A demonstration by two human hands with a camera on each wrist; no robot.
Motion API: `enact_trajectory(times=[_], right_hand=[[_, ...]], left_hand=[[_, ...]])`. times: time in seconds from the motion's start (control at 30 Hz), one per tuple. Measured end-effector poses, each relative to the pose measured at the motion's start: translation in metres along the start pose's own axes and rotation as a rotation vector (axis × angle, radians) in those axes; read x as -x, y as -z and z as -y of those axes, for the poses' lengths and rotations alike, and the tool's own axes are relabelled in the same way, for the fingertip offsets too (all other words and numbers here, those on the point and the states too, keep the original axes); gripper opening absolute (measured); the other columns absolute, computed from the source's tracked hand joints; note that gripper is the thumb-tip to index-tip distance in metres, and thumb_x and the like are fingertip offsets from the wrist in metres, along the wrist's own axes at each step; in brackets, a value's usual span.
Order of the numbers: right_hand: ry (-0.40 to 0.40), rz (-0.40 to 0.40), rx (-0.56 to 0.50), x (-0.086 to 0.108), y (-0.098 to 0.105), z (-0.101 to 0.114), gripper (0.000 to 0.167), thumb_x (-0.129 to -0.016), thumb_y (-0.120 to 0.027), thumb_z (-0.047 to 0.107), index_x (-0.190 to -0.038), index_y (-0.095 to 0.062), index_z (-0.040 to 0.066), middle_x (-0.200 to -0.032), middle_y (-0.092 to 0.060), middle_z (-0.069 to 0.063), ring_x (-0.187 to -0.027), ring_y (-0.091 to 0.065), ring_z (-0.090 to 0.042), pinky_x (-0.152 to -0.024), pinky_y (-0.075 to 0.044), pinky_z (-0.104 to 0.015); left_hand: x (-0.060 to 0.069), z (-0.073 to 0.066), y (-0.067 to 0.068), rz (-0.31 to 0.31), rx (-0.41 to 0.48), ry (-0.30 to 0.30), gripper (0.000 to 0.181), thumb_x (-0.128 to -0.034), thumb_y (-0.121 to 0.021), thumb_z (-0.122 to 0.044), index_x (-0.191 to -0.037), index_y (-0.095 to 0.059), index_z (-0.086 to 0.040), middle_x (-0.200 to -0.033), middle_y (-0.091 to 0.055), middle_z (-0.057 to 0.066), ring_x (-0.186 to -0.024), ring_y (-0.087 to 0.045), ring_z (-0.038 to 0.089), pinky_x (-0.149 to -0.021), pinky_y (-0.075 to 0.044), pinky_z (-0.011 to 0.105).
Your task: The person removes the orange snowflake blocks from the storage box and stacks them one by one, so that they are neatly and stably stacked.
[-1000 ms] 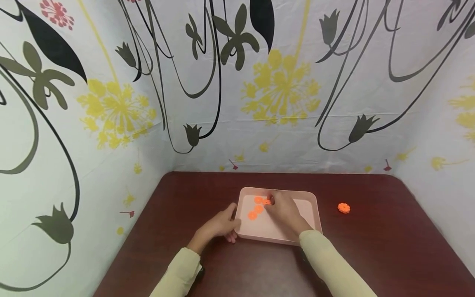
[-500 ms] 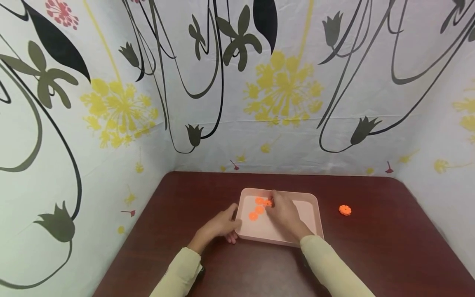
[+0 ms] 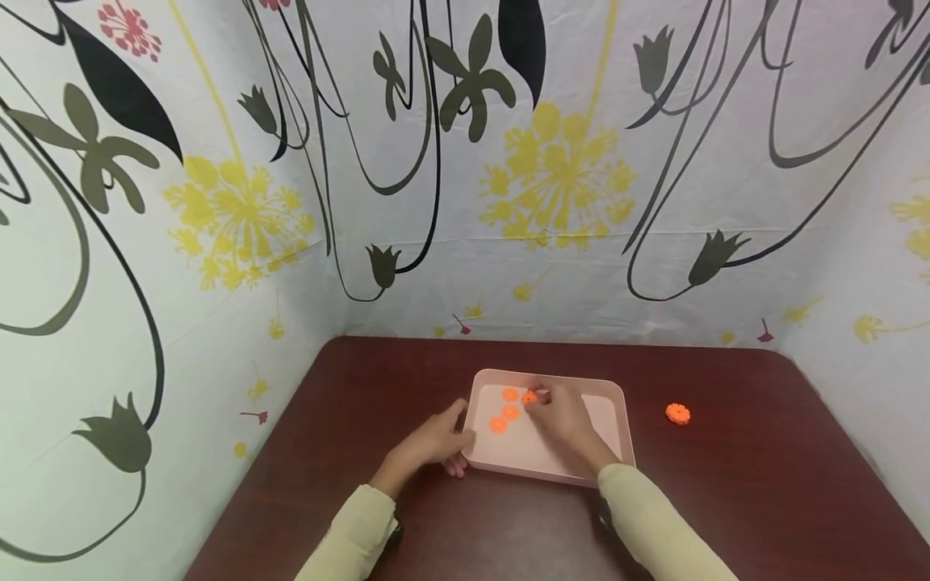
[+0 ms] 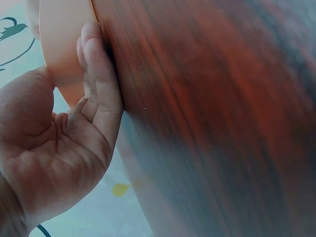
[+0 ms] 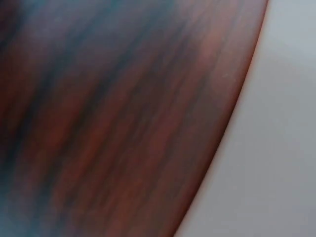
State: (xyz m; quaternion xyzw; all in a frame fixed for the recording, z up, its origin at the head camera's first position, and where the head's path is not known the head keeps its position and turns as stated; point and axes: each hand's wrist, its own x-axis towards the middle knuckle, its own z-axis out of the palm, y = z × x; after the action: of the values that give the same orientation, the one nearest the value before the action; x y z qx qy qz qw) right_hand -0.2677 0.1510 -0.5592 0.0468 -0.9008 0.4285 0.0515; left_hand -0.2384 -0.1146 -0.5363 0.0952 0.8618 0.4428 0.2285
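A shallow pink tray (image 3: 581, 468) lies on the table in the head view. My left hand (image 3: 432, 437) grips its left edge; in the left wrist view the left hand (image 4: 64, 133) has its fingers along the tray's outer wall (image 4: 64, 49). Over the tray, my right hand (image 3: 565, 415) pinches a small orange scalloped disc (image 3: 529, 397) between thumb and fingers. Several similar flat orange discs (image 3: 511, 412) form a bent row left of the right hand. The right wrist view shows no hand.
Right of the tray, more orange scalloped pieces (image 3: 678, 414), seemingly stacked, lie on the dark red-brown table (image 3: 756, 484). Flower-patterned cloth (image 3: 450, 202) hangs behind the table and along both sides.
The right hand has shifted slightly right, and the disc at its fingertips shows more. The left hand stays on the tray edge. The head view has drifted a little.
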Motion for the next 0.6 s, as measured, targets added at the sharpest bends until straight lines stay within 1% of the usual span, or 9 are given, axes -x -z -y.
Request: enact_trajectory(times=[0.1, 0.2, 0.27, 0.33, 0.4, 0.5, 0.57, 0.6], right_hand=[[0.002, 0.004, -0.052, 0.000, 0.002, -0.003, 0.036, -0.089, -0.080, 0.009, -0.125, -0.074, 0.008, -0.116, -0.079, -0.013, -0.090, -0.072, -0.017, -0.073, -0.055, -0.028], [-0.048, 0.014, -0.119, 0.001, 0.006, -0.005, 0.035, -0.090, -0.080, 0.011, -0.125, -0.075, 0.009, -0.112, -0.080, -0.012, -0.081, -0.069, -0.011, -0.065, -0.053, -0.024], [-0.108, 0.034, -0.197, 0.002, 0.009, -0.005, 0.035, -0.092, -0.077, 0.011, -0.127, -0.075, 0.010, -0.099, -0.079, -0.014, -0.071, -0.066, -0.010, -0.059, -0.052, -0.024], [-0.159, 0.053, -0.288, 0.003, 0.014, -0.005, 0.036, -0.094, -0.074, 0.009, -0.131, -0.073, 0.008, -0.089, -0.076, -0.012, -0.063, -0.063, -0.010, -0.054, -0.051, -0.024], [-0.180, 0.071, -0.375, 0.004, 0.019, -0.005, 0.039, -0.096, -0.069, 0.005, -0.134, -0.069, 0.003, -0.081, -0.073, -0.012, -0.057, -0.062, -0.012, -0.052, -0.051, -0.025], [-0.166, 0.086, -0.449, 0.008, 0.027, -0.005, 0.041, -0.097, -0.066, 0.002, -0.137, -0.066, -0.002, -0.085, -0.074, -0.012, -0.061, -0.063, -0.011, -0.054, -0.053, -0.025], [-0.147, 0.089, -0.465, 0.011, 0.033, -0.007, 0.041, -0.097, -0.066, 0.002, -0.138, -0.065, -0.002, -0.090, -0.075, -0.014, -0.064, -0.063, -0.011, -0.057, -0.054, -0.025], [-0.139, 0.084, -0.456, 0.013, 0.037, -0.009, 0.040, -0.097, -0.068, 0.003, -0.137, -0.066, -0.001, -0.092, -0.076, -0.015, -0.065, -0.064, -0.011, -0.058, -0.055, -0.025]], left_hand=[[-0.001, 0.001, -0.001, -0.005, -0.005, 0.004, 0.052, -0.1010, -0.063, -0.020, -0.148, -0.041, -0.012, -0.070, -0.073, 0.014, -0.052, -0.072, 0.025, -0.049, -0.061, 0.040], [-0.001, 0.001, -0.001, -0.006, -0.008, 0.007, 0.052, -0.1011, -0.064, -0.020, -0.148, -0.042, -0.013, -0.071, -0.074, 0.014, -0.053, -0.072, 0.025, -0.049, -0.061, 0.039], [-0.002, 0.002, -0.001, -0.007, -0.006, 0.008, 0.051, -0.1010, -0.064, -0.021, -0.147, -0.042, -0.013, -0.071, -0.074, 0.013, -0.053, -0.072, 0.025, -0.049, -0.061, 0.039], [-0.002, 0.002, -0.001, -0.006, -0.004, 0.009, 0.051, -0.1010, -0.064, -0.021, -0.146, -0.042, -0.013, -0.071, -0.074, 0.013, -0.053, -0.072, 0.025, -0.049, -0.061, 0.040], [-0.001, 0.002, 0.000, -0.003, -0.001, 0.009, 0.051, -0.1009, -0.064, -0.021, -0.146, -0.042, -0.013, -0.071, -0.074, 0.014, -0.053, -0.073, 0.025, -0.049, -0.061, 0.040], [0.000, 0.001, 0.000, 0.000, 0.002, 0.008, 0.051, -0.1008, -0.065, -0.022, -0.146, -0.042, -0.013, -0.071, -0.074, 0.014, -0.053, -0.073, 0.026, -0.049, -0.061, 0.039], [0.000, 0.002, 0.000, 0.003, 0.004, 0.006, 0.052, -0.1009, -0.065, -0.022, -0.146, -0.042, -0.013, -0.072, -0.074, 0.014, -0.054, -0.073, 0.026, -0.050, -0.061, 0.039], [0.000, 0.002, -0.001, 0.006, 0.006, 0.005, 0.052, -0.1009, -0.065, -0.022, -0.146, -0.042, -0.014, -0.072, -0.074, 0.014, -0.054, -0.073, 0.026, -0.050, -0.061, 0.039]])
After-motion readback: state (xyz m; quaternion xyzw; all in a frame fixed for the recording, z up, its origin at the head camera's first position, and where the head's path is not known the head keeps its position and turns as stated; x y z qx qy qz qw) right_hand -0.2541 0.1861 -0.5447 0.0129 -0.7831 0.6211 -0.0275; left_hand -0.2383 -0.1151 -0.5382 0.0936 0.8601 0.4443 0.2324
